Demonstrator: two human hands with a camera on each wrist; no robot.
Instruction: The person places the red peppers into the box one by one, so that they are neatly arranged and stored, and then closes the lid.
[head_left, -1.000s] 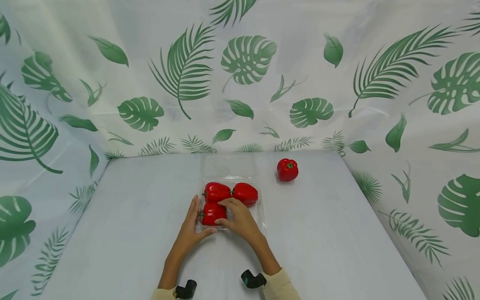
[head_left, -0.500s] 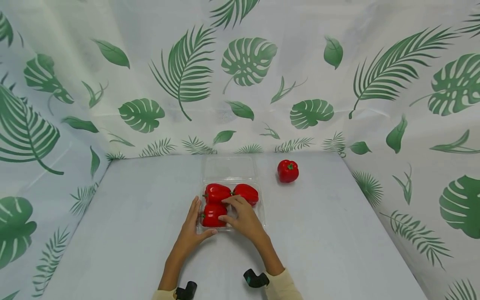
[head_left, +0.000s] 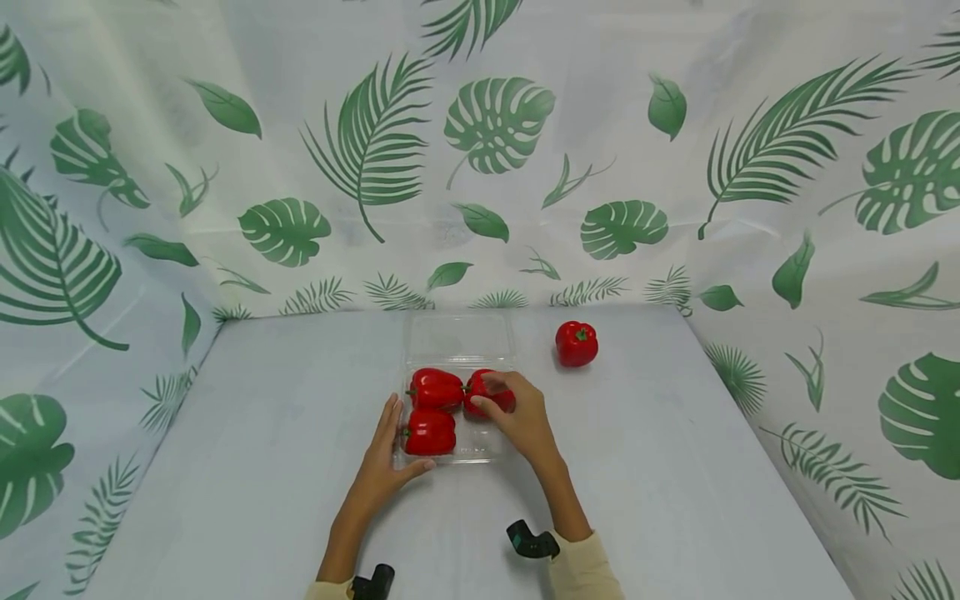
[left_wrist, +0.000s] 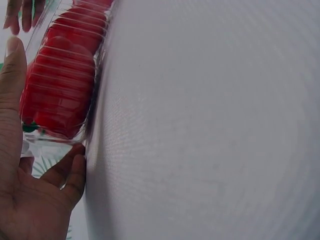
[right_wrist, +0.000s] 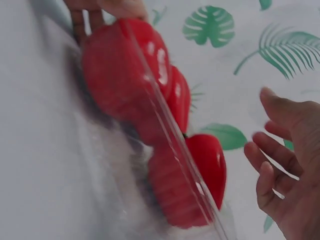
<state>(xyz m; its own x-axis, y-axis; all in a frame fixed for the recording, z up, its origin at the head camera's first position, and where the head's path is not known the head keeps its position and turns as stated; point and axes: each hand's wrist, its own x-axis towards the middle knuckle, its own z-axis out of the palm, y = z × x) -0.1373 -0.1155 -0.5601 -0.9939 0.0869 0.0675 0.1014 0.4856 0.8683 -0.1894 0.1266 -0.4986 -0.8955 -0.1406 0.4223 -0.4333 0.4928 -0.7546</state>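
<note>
A clear plastic clamshell box lies with its lid folded back. Inside are three red bell peppers: one back left, one front left, and one back right. My left hand rests against the box's front left corner, fingers straight along its side and thumb at the front wall. Just over the back right pepper hovers my right hand, partly covering it from the head view. The right wrist view shows that hand's relaxed fingers apart from the peppers, holding nothing.
Another red bell pepper stands on the white table, right of the lid. Leaf-printed sheets rise behind the table and along both sides.
My right hand has let go of the front left pepper and moved right and slightly away from me, over the back right pepper. The left hand has stayed at the box.
</note>
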